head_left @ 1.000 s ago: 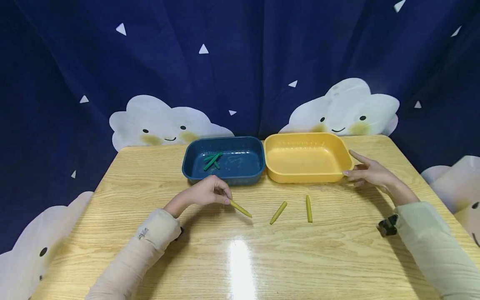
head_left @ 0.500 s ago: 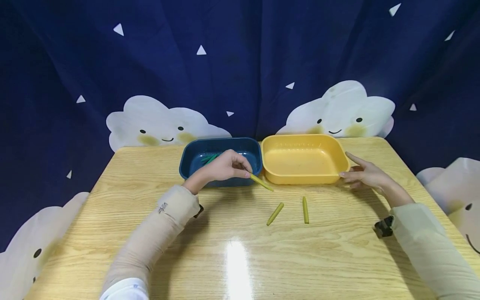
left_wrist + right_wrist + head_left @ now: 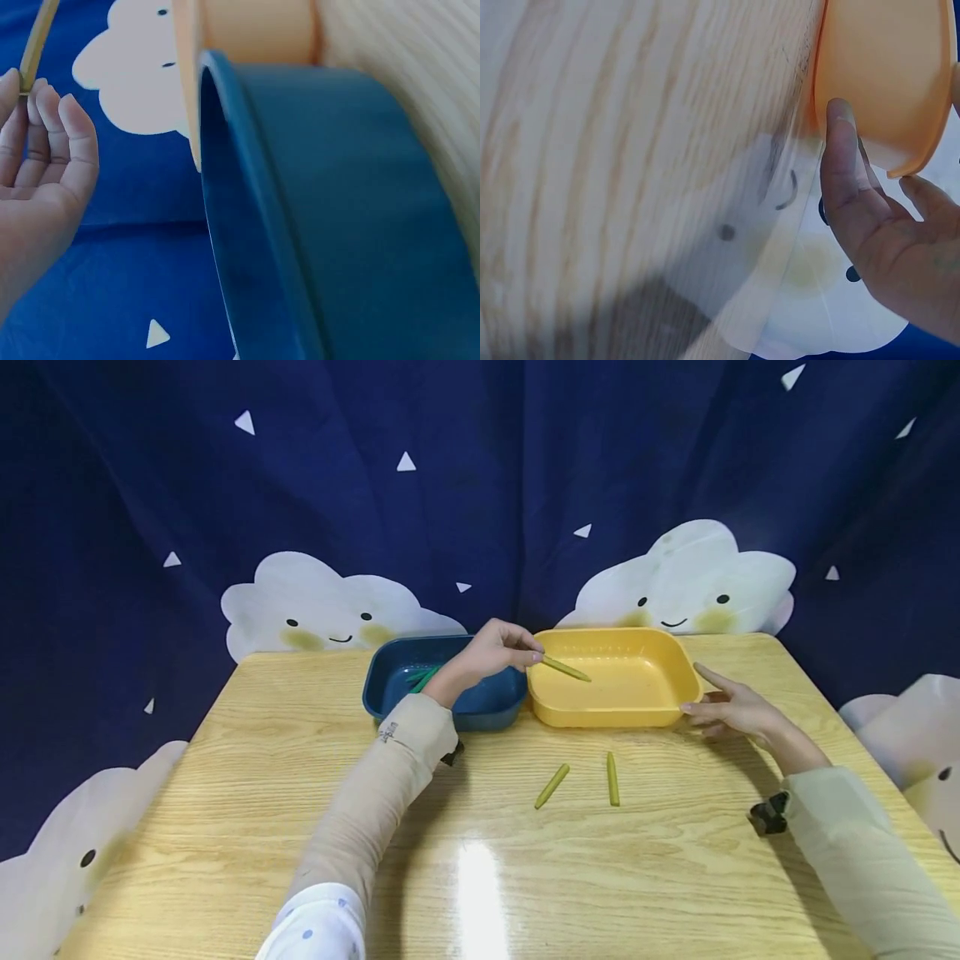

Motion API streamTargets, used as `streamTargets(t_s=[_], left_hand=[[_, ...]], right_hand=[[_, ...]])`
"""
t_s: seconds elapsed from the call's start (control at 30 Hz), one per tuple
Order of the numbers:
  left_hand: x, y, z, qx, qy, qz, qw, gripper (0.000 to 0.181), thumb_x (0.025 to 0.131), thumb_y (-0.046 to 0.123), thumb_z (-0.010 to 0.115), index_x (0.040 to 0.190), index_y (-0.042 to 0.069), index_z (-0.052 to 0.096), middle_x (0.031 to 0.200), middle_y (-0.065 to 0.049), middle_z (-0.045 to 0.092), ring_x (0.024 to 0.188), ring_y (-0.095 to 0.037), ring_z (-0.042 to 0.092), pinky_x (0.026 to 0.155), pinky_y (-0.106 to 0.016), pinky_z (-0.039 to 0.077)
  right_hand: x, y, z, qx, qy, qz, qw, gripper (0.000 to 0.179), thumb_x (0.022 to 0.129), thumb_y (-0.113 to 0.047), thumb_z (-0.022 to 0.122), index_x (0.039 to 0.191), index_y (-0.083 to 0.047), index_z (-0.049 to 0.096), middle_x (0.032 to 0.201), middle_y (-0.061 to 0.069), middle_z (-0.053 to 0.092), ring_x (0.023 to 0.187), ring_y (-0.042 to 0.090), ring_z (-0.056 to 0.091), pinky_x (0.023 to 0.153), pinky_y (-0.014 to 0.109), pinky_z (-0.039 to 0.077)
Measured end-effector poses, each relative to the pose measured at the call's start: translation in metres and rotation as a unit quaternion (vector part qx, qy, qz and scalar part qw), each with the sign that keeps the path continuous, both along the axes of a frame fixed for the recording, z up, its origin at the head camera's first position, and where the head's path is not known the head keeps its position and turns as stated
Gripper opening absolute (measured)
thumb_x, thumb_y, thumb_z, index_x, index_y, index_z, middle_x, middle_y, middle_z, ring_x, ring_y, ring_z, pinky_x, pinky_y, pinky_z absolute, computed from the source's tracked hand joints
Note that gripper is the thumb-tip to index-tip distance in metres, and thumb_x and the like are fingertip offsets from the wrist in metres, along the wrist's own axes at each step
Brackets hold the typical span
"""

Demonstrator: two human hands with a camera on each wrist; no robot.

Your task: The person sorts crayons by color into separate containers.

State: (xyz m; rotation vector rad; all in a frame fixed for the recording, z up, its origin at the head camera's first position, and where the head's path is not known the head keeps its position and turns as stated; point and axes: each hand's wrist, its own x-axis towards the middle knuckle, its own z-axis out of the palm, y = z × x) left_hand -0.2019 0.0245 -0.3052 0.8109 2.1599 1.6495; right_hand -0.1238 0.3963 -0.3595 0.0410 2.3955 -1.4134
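Observation:
My left hand [image 3: 501,652] pinches a yellow crayon [image 3: 566,668] by one end, thumb against fingers. The crayon's free end points right, over the yellow bin [image 3: 615,718]. In the left wrist view the same crayon [image 3: 37,46] sticks up from the fingertips. My right hand [image 3: 738,706] rests at the yellow bin's right end, its fingers spread along the outside; the right wrist view shows fingertips right at the wall and rim of the bin [image 3: 885,82]. Two more yellow crayons, one tilted [image 3: 552,787] and one nearly straight [image 3: 613,779], lie on the table before the bins.
A dark blue bin [image 3: 487,720] stands against the yellow bin's left side, with several green crayons [image 3: 423,678] inside, partly behind my left wrist. Both bins stand near the far edge of the wooden table [image 3: 300,710]. Behind hangs a dark blue curtain [image 3: 465,485] with cloud prints.
My left hand has carried the yellow crayon up and to the right, from over the table, past the blue bin, to above the yellow bin. My right hand stays at the yellow bin.

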Motion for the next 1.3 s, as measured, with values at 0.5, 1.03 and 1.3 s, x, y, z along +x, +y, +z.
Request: streamTargets(t_s=[0.5, 1.03, 1.3], left_hand=[[-0.029, 0.056, 0.013, 0.121, -0.141, 0.042, 0.9817, 0.023, 0.086, -0.005, 0.058, 0.107, -0.013, 0.059, 0.087, -0.016, 0.061, 0.083, -0.028, 0.059, 0.074, -0.032, 0.052], [-0.063, 0.096, 0.019, 0.073, -0.158, 0.052, 0.9834, 0.020, 0.085, 0.000, 0.062, 0.101, -0.012, 0.063, 0.080, -0.013, 0.062, 0.067, -0.019, 0.060, 0.068, -0.029, 0.053], [-0.083, 0.108, 0.016, 0.075, -0.178, 0.069, 0.9788, 0.020, 0.084, 0.000, 0.063, 0.099, -0.013, 0.063, 0.074, -0.011, 0.061, 0.068, -0.022, 0.059, 0.076, -0.035, 0.051]], right_hand=[[-0.001, 0.004, -0.001, -0.007, -0.002, 0.002, 1.0000, 0.092, 0.088, -0.024, 0.062, 0.145, -0.015, -0.010, 0.106, 0.017, 0.059, 0.085, 0.023, 0.064, 0.074, 0.041, 0.052], [-0.001, 0.000, 0.003, -0.010, -0.009, -0.001, 0.9999, 0.093, 0.087, -0.024, 0.063, 0.146, -0.015, -0.009, 0.111, 0.021, 0.053, 0.084, 0.020, 0.063, 0.072, 0.039, 0.052], [0.000, 0.001, 0.004, -0.009, -0.009, -0.002, 0.9999, 0.094, 0.086, -0.024, 0.064, 0.146, -0.016, -0.008, 0.112, 0.024, 0.052, 0.085, 0.022, 0.063, 0.073, 0.041, 0.052]])
